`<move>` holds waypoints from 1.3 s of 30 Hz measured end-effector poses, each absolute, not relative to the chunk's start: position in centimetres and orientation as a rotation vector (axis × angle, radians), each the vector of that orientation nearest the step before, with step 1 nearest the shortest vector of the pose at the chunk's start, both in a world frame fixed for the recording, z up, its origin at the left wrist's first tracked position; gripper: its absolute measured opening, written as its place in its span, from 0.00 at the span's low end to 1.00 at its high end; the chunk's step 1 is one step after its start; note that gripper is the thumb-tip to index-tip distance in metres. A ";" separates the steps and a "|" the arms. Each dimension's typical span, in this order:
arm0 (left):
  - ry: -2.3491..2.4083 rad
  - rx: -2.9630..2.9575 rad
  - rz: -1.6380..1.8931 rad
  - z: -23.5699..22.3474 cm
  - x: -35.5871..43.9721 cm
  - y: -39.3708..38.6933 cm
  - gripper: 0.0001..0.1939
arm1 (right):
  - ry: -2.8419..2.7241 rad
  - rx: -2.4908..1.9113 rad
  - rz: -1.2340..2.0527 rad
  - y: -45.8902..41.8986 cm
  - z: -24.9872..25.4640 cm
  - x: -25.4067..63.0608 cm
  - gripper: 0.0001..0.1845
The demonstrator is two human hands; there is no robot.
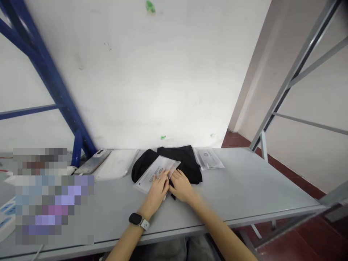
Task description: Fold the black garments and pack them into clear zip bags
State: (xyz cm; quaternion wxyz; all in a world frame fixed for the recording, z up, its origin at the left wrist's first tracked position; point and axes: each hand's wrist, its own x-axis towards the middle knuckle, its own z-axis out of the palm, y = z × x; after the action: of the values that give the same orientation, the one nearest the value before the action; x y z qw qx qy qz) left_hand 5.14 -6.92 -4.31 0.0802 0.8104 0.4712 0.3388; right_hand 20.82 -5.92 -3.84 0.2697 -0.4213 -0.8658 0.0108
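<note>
A frosted plastic bag (148, 177) with dark printed lettering lies slanted over folded black cloth (183, 159). My left hand (159, 186) is on top of the bag near its right edge, its fingers bent over the plastic and the thumb by the edge. At that same edge, my right hand (181, 185) has its fingers curled in against the bag, close to my left fingertips. Part of the bag's edge is hidden beneath the hands. Behind my right hand the black cloth spreads out, and a small dark end of something (173, 197) shows below.
Another printed plastic bag (209, 158) lies right of the cloth. To the left are a pale plastic bag stack (116, 165) and a phone (94, 162). A power strip (7, 217) sits at the grey table's (244, 188) left end, beside a blurred-out patch. A white panel (163, 72) rises behind.
</note>
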 end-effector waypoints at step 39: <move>1.457 2.725 0.880 -5.4 1.7 -9.6 0.09 | -2.445 -0.989 -0.052 -3.9 -5.0 19.3 0.27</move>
State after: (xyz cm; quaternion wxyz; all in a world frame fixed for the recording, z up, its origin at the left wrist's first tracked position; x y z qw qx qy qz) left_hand 1.70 -9.58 -5.38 -0.0356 0.8477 0.4531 0.2736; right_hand 19.34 -3.88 -4.99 0.2493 -0.3629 -0.8976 -0.0192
